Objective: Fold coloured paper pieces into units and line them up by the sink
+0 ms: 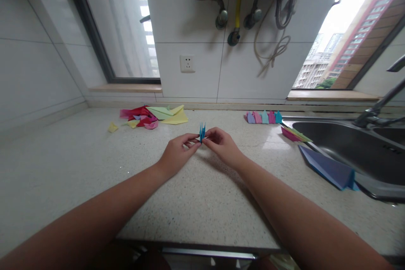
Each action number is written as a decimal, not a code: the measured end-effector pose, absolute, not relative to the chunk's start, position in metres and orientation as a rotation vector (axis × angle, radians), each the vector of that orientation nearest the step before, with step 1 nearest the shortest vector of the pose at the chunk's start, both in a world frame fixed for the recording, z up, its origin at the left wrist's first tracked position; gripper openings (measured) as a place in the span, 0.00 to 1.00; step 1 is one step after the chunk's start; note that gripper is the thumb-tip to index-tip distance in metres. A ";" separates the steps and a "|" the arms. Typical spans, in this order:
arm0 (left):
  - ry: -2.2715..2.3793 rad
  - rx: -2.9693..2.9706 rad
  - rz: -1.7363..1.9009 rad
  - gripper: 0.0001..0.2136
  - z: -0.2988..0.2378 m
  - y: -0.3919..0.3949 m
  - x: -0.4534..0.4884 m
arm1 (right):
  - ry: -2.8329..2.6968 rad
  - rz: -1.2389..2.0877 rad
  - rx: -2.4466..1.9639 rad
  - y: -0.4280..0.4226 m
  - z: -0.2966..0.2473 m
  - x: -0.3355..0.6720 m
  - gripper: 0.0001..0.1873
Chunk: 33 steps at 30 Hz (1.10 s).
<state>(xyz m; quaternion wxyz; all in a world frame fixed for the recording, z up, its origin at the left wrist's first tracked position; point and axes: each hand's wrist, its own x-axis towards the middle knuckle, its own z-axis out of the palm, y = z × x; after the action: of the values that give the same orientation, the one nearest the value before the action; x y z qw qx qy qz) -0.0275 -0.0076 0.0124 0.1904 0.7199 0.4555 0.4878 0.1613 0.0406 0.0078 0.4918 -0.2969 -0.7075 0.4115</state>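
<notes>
A small piece of folded blue paper stands upright just above the middle of the counter, its thin points facing up. My left hand pinches it from the left between thumb and fingers. From the other side, my right hand grips its right edge with thumb and fingertips. The fingertips hide part of its lower end, so its full shape does not show.
Coloured folded papers lie heaped at the back left. A row of small folded papers stands at the back right. Folded paper boats and a large blue paper plane lie by the steel sink.
</notes>
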 end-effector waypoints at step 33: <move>1.316 2.308 1.413 0.04 0.014 -0.010 -0.029 | -1.321 1.660 -0.664 0.025 0.019 0.154 0.18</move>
<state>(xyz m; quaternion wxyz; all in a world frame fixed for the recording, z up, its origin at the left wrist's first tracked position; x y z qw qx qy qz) -0.0290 -0.0103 0.0144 0.0662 0.7653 0.4363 0.4686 0.1535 0.0246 0.0193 0.4434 -0.2678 -0.5326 0.6693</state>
